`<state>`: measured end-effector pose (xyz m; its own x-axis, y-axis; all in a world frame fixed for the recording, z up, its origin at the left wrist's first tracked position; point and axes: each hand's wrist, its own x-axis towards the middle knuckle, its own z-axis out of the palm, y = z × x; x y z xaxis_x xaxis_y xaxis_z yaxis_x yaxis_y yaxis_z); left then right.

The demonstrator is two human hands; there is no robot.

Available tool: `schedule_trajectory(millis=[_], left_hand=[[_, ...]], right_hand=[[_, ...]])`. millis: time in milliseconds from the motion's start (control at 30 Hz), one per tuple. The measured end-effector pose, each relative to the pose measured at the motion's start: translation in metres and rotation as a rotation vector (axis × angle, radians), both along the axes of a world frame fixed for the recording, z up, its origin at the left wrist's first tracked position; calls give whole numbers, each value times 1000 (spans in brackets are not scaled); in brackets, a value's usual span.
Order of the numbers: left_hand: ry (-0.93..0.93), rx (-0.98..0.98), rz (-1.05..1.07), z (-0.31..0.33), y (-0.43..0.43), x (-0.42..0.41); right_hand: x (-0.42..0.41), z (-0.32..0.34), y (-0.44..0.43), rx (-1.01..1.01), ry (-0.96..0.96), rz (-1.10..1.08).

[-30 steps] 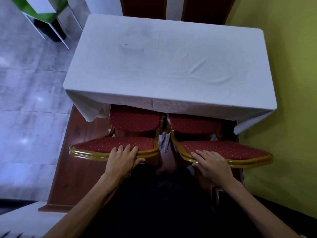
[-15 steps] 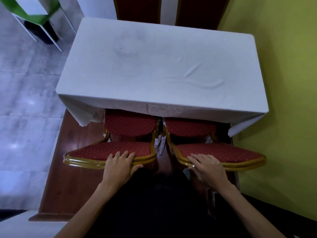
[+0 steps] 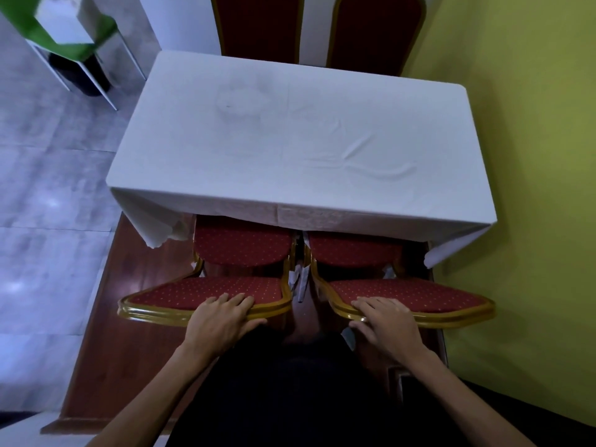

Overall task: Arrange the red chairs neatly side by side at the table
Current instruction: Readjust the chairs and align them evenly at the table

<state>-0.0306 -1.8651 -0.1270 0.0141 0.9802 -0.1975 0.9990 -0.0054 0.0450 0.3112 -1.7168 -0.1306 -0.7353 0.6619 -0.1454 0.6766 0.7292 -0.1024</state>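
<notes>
Two red chairs with gold frames stand side by side at the near edge of the white-clothed table [image 3: 296,140], seats partly tucked under the cloth. My left hand [image 3: 222,317] grips the top of the left chair's backrest [image 3: 180,293], fingers over the red padding and thumb under the gold rim. My right hand [image 3: 383,321] grips the top of the right chair's backrest [image 3: 429,296] the same way. The left chair's seat [image 3: 242,241] and the right chair's seat [image 3: 351,250] nearly touch, with only a narrow gap between the frames.
Two more red chairs [image 3: 258,24] stand at the table's far side. A yellow-green wall [image 3: 532,188] runs close along the right. The chairs rest on a dark wooden platform [image 3: 129,350]; grey tile floor lies left, with a green-and-white stand [image 3: 64,30] at top left.
Both hands have stayed on the chair backs. The chairs sit slightly further under the tablecloth, and the view has tilted down and shifted a little.
</notes>
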Motion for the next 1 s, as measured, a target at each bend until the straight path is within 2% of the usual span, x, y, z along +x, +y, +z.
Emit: schedule_trajectory(millis=[500, 733, 1000], left_hand=[[25, 90, -68, -9, -3, -8], [22, 127, -64, -11, -2, -9], [-3, 149, -74, -6, -4, -11]], right_hand=[[-10, -13, -16, 179, -11, 115], [-11, -23, -22, 181, 32, 144], [-13, -19, -24, 136, 91, 67]])
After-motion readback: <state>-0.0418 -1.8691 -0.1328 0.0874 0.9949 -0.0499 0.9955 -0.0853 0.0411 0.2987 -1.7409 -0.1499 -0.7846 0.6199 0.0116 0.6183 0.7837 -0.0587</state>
